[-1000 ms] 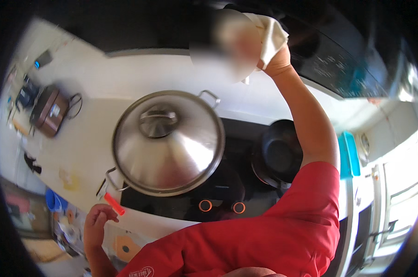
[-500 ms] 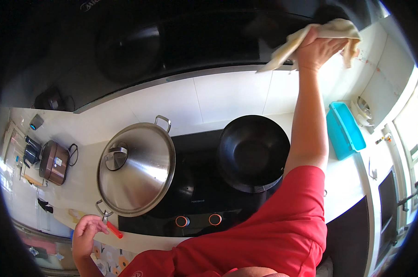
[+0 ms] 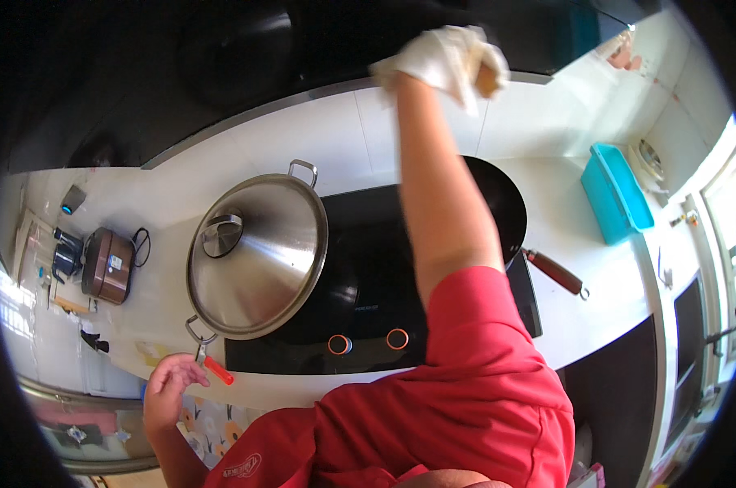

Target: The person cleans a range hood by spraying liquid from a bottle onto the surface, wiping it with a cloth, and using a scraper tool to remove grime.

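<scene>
My right arm reaches up and away to a glossy black range hood (image 3: 319, 49). There my right hand is closed on a cream cloth (image 3: 445, 61), which covers most of the fingers; the cloth lies against the hood's lower front edge and is a little blurred. At the lower left, my left hand (image 3: 175, 382) hovers by the counter's front edge, its fingers loosely bent and apart, with nothing seen in it. Close to its fingertips is a red-handled tool (image 3: 219, 371), its metal end beside the loop handle of a large lidded steel pot (image 3: 262, 268).
The pot stands on the left of a black cooktop (image 3: 368, 285) with two knobs. A black wok (image 3: 498, 199), partly behind my forearm, sits on the right, its wooden handle pointing right. A turquoise bin (image 3: 616, 195) stands at far right, a brown rice cooker (image 3: 107, 267) at left.
My right hand has swept left along the hood with the cloth. The view has shifted slightly, and the wok's handle now shows. My left hand stays beside the red-handled tool.
</scene>
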`<control>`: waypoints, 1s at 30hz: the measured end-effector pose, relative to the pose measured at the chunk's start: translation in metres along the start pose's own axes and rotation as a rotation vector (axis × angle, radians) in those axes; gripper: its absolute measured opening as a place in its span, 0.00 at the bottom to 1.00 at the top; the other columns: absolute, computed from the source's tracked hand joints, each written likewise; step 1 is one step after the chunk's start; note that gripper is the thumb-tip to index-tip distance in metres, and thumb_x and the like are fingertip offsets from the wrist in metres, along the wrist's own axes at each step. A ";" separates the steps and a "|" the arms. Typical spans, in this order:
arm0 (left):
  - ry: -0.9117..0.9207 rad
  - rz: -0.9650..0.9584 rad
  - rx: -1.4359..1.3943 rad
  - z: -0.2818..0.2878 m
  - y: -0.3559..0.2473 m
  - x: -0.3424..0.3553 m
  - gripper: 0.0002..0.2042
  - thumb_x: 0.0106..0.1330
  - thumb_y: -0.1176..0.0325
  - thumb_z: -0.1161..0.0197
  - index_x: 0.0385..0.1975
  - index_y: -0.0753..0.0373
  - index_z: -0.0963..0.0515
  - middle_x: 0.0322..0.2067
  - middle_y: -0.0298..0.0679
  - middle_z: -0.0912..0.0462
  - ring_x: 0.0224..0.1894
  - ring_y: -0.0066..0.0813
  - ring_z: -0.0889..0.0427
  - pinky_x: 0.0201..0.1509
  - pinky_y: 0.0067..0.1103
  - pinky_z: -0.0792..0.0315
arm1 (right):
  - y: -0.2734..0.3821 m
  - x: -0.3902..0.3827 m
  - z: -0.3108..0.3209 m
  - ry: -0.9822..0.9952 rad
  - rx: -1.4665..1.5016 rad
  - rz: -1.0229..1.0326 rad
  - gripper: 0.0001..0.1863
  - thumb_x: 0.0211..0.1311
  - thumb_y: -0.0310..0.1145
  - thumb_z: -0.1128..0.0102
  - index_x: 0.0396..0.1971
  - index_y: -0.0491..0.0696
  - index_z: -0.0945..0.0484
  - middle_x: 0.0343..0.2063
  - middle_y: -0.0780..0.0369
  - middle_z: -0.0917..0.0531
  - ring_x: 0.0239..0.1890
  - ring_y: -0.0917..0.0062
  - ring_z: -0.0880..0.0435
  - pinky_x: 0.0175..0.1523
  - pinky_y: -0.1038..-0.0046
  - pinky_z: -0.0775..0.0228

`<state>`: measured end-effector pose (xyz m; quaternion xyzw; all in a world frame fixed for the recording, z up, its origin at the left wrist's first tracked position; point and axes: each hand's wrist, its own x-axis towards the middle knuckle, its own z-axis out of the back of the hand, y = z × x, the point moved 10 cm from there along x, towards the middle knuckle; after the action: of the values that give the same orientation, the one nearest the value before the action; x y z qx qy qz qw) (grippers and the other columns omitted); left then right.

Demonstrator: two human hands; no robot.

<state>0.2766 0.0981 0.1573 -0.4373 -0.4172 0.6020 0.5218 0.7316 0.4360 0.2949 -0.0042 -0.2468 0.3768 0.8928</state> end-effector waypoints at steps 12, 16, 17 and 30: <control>-0.037 0.000 -0.069 0.030 0.017 -0.013 0.13 0.72 0.67 0.54 0.48 0.69 0.30 0.34 0.47 0.22 0.34 0.35 0.21 0.45 0.30 0.27 | -0.045 0.032 0.031 -0.599 -0.399 -0.556 0.07 0.60 0.38 0.43 0.26 0.52 0.25 0.18 0.67 0.24 0.15 0.80 0.31 0.19 0.77 0.32; -0.045 0.008 -0.069 0.020 0.018 -0.010 0.13 0.72 0.65 0.54 0.47 0.68 0.31 0.32 0.45 0.23 0.32 0.34 0.22 0.41 0.28 0.26 | -0.155 0.076 0.010 -0.933 1.295 -0.339 0.13 0.61 0.41 0.43 0.35 0.47 0.27 0.22 0.63 0.23 0.21 0.76 0.27 0.26 0.75 0.30; -0.052 0.016 -0.046 0.018 0.019 -0.006 0.13 0.72 0.65 0.54 0.47 0.68 0.30 0.31 0.45 0.22 0.32 0.34 0.22 0.41 0.28 0.26 | -0.155 0.072 0.013 -0.931 1.317 -0.371 0.15 0.61 0.41 0.43 0.37 0.46 0.28 0.24 0.62 0.23 0.23 0.75 0.26 0.28 0.75 0.29; 0.117 -0.087 0.016 -0.016 -0.021 0.011 0.14 0.69 0.67 0.49 0.49 0.69 0.30 0.36 0.48 0.21 0.35 0.37 0.20 0.45 0.30 0.26 | -0.030 -0.033 0.044 -0.922 1.774 -0.021 0.29 0.69 0.40 0.58 0.57 0.29 0.47 0.54 0.37 0.39 0.56 0.47 0.39 0.66 0.60 0.53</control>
<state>0.2969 0.1118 0.1720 -0.4489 -0.3998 0.5556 0.5744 0.7129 0.3845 0.3249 0.8125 -0.1986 0.3818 0.3933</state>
